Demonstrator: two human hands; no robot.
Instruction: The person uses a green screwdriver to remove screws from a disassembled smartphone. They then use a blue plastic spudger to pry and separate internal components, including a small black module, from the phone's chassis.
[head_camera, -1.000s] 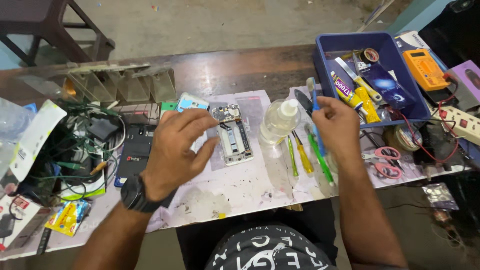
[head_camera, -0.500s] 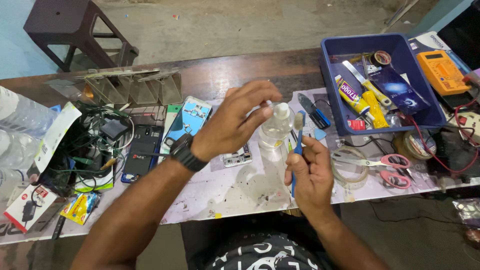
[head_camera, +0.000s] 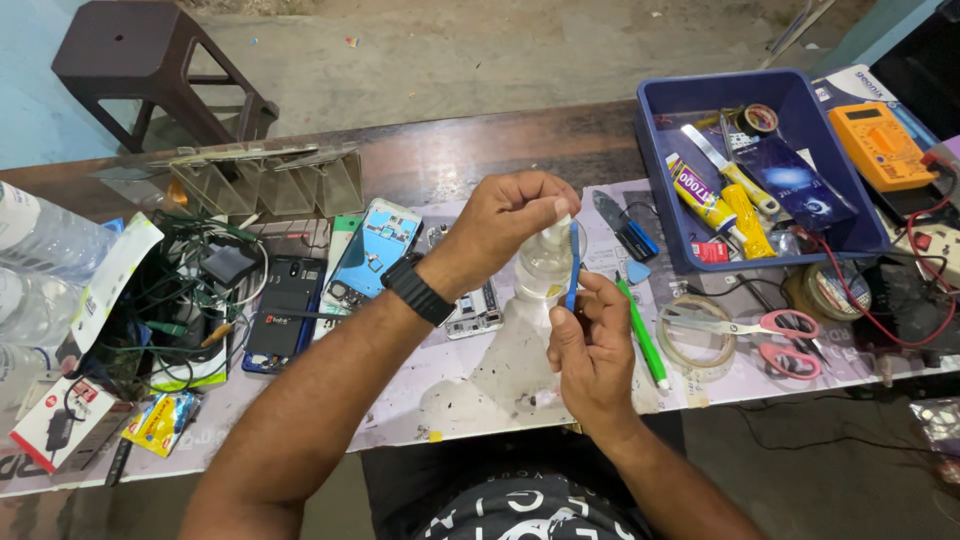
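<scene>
1. Left hand (head_camera: 515, 215) clamped over the top of a clear bottle (head_camera: 541, 268), held above mid-bench (head_camera: 450, 150).
2. Right hand (head_camera: 592, 350) pinching a blue toothbrush (head_camera: 573, 262) upright, touching the bottle.
3. Blue tray (head_camera: 700, 90) far right; scissors (head_camera: 770, 330) near right.

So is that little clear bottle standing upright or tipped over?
Upright: the clear bottle stands on the table, its top under the left hand. The right hand holds a blue toothbrush against it.

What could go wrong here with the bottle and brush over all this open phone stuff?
Liquid risk: the left hand presses the top of the clear bottle against the blue brush held by the right hand, directly above the mat. Overspray or drips could reach the opened phone just beside it.
</scene>
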